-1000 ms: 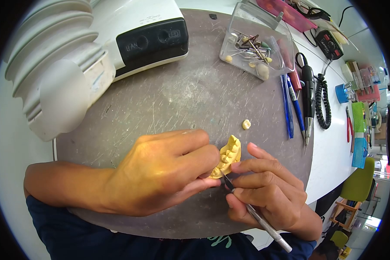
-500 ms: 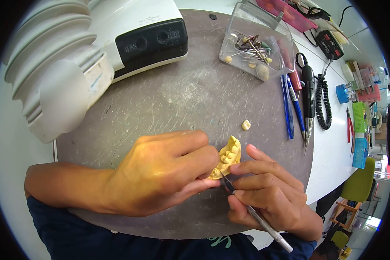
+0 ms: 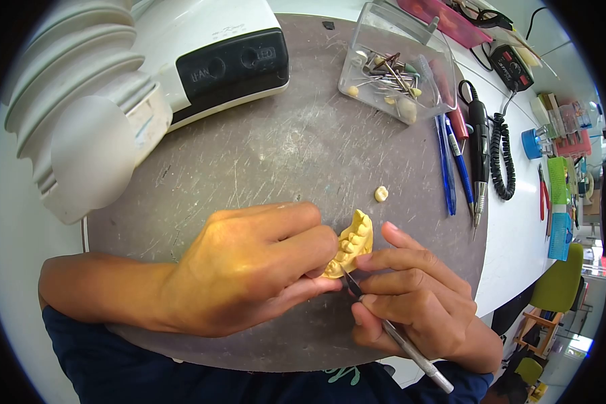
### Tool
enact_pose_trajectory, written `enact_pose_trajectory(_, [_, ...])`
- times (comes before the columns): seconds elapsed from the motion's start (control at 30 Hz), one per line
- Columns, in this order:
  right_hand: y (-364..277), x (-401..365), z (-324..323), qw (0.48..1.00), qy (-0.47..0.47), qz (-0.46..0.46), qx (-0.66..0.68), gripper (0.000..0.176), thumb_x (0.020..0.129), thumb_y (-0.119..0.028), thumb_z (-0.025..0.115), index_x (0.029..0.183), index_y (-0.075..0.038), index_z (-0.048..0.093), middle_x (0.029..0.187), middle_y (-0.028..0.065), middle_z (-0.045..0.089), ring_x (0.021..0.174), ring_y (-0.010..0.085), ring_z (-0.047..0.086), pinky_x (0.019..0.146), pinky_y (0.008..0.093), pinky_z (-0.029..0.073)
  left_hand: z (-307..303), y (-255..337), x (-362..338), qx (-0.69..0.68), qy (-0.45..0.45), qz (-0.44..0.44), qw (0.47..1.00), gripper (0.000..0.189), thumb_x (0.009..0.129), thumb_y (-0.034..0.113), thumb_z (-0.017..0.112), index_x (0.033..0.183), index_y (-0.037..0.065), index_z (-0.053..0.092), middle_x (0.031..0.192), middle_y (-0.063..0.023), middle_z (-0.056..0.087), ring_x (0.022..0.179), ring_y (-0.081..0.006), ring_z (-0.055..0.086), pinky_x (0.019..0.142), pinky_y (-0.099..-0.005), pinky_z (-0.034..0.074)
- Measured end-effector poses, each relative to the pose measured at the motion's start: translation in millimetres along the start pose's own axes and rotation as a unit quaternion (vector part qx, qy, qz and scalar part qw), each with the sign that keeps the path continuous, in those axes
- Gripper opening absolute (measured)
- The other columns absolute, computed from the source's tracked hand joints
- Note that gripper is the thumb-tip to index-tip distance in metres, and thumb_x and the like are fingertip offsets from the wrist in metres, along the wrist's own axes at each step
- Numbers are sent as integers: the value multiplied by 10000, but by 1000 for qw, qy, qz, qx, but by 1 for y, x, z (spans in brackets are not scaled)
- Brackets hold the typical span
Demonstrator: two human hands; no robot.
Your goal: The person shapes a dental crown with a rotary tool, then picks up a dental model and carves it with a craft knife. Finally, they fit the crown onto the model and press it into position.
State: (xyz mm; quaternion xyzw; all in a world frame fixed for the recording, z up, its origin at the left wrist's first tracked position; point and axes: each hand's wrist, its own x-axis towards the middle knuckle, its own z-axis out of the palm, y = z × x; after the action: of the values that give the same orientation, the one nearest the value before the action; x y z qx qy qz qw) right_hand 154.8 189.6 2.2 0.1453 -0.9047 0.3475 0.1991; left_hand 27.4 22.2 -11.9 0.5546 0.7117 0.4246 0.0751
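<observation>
A yellow dental model [image 3: 352, 242] is held in the left hand [image 3: 249, 269], low in the middle of the view, just above a round grey mat [image 3: 296, 148] that is full of scratches. The fingers of this hand are closed around the left side of the model, so only its right part with the row of teeth is seen. The right hand [image 3: 417, 303] is closed on a thin metal tool [image 3: 400, 340], which is gripped like a pen. Its dark tip is placed at the lower edge of the model, between the two hands, and its handle runs down to the right. The index finger of the right hand is laid against the model.

A small single tooth piece [image 3: 381, 194] is lying on the mat, near the model and apart from it. At the upper edge of the mat a clear plastic box [image 3: 397, 64] with many small burs is seen. Just beside it, to the right, two blue pens [image 3: 454, 168] and a black handpiece [image 3: 479, 151] with a coiled cable [image 3: 501, 161] are laid side by side, partly on the white desk [image 3: 518, 249]. A large white machine [image 3: 148, 74] with a ribbed hose is standing at the upper left, partly on the mat.
</observation>
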Motion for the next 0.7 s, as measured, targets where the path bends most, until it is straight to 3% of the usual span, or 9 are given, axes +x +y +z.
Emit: enact_pose_trajectory(0.7, [1,-1,0,1000,-5,2,19,166,701,-20,750,693,-29,584,717,86,647,799,234,685,906,467,529,2,0,0,0,-3,9,1000,329,586,121,846,623,80,522,671,-34,536,554,-171,566,451,-291,414])
